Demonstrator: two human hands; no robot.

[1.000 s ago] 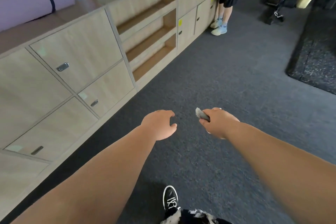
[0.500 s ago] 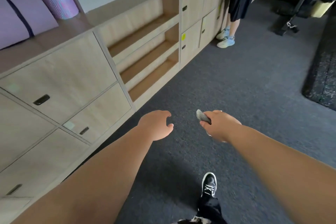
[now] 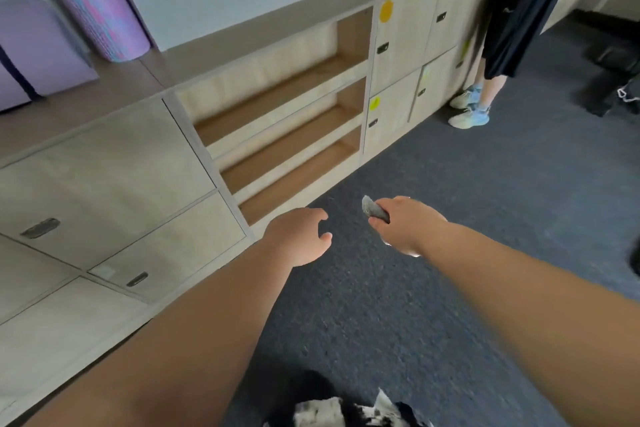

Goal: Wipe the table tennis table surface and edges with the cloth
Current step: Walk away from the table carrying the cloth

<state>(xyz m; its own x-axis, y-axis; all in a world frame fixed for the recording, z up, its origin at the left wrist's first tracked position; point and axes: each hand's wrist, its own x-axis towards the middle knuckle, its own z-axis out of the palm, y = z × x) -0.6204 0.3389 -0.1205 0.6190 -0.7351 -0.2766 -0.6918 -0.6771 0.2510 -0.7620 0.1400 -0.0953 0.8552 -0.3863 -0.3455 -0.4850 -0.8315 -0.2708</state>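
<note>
Cloth (image 3: 374, 211) x1 gripped in R hand (image 3: 407, 225), L hand (image 3: 299, 241) loose, apart; 3 open shelves (image 3: 287, 149) nearby.

Both arms reach forward over dark grey carpet (image 3: 485, 201). The right hand (image 3: 405, 224) grips a grey cloth (image 3: 374, 212), one end poking out past the thumb side. The left hand (image 3: 299, 241) holds nothing — fingers loosely curled. Along the left runs a pale wood cabinet (image 3: 114, 163) with small dark handles and three open shelves (image 3: 287, 146). On its counter (image 3: 207, 59) a purple rolled mat (image 3: 93, 0) stands upright beside a folded lilac mat (image 3: 38, 55). A second person (image 3: 512, 10) — dark shorts, light sneakers — stands at the cabinet's far end.
</note>
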